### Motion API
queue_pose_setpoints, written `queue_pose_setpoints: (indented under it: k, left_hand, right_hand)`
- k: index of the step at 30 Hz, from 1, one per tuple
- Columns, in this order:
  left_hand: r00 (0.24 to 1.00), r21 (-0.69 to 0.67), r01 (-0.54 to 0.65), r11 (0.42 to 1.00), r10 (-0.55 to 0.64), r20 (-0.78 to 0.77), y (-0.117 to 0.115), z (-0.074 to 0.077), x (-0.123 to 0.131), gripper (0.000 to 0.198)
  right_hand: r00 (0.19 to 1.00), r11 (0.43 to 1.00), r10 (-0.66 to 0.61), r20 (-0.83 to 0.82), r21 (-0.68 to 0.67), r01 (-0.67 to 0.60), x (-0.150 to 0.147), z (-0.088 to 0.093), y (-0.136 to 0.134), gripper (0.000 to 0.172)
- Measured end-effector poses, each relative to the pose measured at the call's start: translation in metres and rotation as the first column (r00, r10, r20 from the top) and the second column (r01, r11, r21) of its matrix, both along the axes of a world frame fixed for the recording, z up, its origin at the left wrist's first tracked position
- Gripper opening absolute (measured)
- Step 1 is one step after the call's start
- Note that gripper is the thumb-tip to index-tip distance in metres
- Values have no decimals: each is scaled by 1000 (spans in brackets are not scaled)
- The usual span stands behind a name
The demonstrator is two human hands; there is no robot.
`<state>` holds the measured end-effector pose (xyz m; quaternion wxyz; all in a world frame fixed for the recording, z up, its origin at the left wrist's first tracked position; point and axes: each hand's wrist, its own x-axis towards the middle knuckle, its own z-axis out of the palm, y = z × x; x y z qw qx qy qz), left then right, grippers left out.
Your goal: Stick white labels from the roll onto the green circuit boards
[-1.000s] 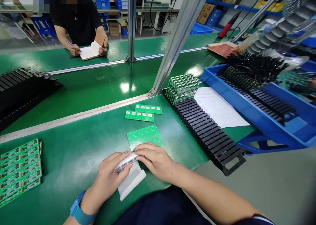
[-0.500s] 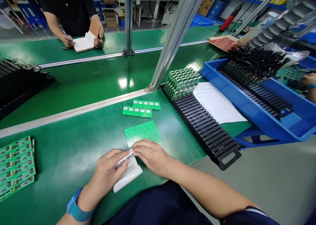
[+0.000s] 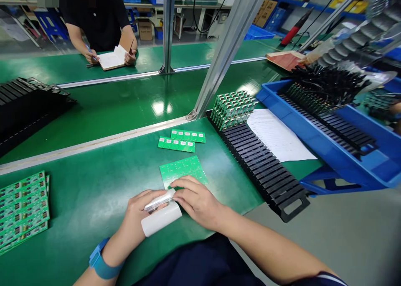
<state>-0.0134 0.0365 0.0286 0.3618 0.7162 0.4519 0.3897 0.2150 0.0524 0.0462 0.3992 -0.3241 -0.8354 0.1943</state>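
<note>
My left hand [image 3: 134,217] and my right hand [image 3: 196,200] meet over a strip of small white labels [image 3: 159,201] on curling white backing paper [image 3: 161,219]. The left fingers pinch the strip; a blue band is on that wrist. My right fingertips are pressed together at the strip's right end, right at the near edge of a green circuit panel [image 3: 183,169] lying flat on the green table. Two narrower green circuit strips [image 3: 181,140] with white labels lie beyond it.
A stack of green circuit panels [image 3: 23,210] lies at the left. A long black slotted rack [image 3: 261,160] holds upright boards [image 3: 232,108] at its far end. White paper [image 3: 275,135] and a blue tray [image 3: 344,152] sit right. A person across the table writes in a notebook [image 3: 112,60].
The backing paper, hanging loose toward me before, has curled into a roll under my left hand. Both hands stayed at the label strip; the view shifted slightly.
</note>
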Motion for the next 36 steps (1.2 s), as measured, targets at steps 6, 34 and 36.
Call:
queue_pose_setpoints:
  k: [6, 34, 36]
  left_hand:
    - [991, 210, 116, 971, -100, -83, -6, -11, 12, 29]
    - [911, 265, 350, 899, -259, -322, -14, -28, 23, 35]
    - [910, 260, 350, 900, -261, -323, -14, -28, 23, 34]
  right_hand:
    - [990, 904, -141, -17, -409, 122, 16, 11, 50, 11]
    - [980, 856, 83, 181, -517, 23, -23, -21, 102, 18]
    - [973, 858, 82, 217, -512, 42, -24, -21, 102, 18]
